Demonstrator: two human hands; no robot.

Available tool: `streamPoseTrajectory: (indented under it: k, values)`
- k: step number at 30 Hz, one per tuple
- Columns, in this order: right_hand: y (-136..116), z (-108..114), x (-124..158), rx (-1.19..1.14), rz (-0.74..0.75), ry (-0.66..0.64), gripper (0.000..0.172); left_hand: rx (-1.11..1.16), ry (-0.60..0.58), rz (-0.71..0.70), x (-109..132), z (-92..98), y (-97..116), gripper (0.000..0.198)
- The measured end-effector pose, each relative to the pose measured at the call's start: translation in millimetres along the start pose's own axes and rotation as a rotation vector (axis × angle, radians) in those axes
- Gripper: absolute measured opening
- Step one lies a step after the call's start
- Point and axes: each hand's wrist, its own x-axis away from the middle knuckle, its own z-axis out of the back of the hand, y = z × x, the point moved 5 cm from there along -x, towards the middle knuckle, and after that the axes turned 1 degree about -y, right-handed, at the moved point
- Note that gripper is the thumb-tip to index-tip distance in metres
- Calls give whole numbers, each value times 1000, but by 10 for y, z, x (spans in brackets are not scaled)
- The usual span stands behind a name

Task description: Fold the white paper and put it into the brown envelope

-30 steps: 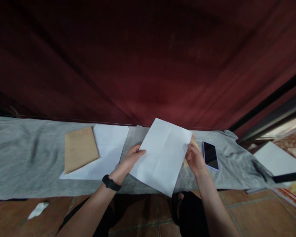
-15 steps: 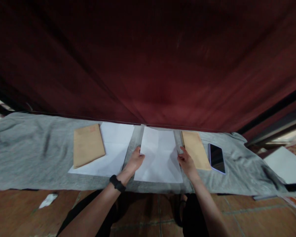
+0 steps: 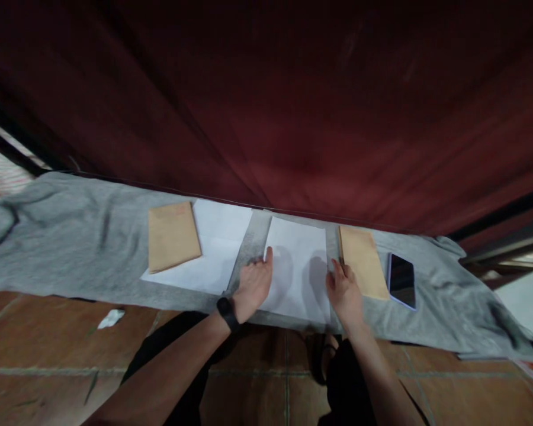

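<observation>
A white sheet of paper lies on the grey cloth in front of me. Over its left edge is my left hand, one finger pointing forward and the others partly curled, with nothing gripped. My right hand hovers by the sheet's right edge, fingers apart and holding nothing; it casts a shadow on the paper. Just beyond that hand lies a brown envelope. To the left, another brown envelope, perhaps a stack, rests partly on white paper.
A phone in a purple case lies right of the envelopes. The grey cloth is wrinkled at both ends. Dark red fabric rises behind it. A crumpled white scrap is on the tiled floor. A white panel stands far right.
Both hands have let go of the sheet's side edges and their fingers have spread. The sheet now lies on the cloth. The view has tilted slightly.
</observation>
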Motion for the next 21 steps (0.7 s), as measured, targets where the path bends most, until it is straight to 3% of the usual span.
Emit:
streamPoseTrajectory:
  k: [3, 8, 13, 21]
  values:
    - [-215, -94, 22, -64, 131, 10, 45, -103, 131, -80, 41, 14, 146, 51]
    - [-569, -389, 151, -52, 269, -75, 49, -49, 275, -404, 153, -148, 475, 48]
    - [-638, -478, 221, 47, 297, -131, 50, 55, 246, -449, 170, -313, 519, 50]
    - [-528, -472, 152, 146, 228, -125, 49, 117, 199, -475, 89, -366, 468, 50]
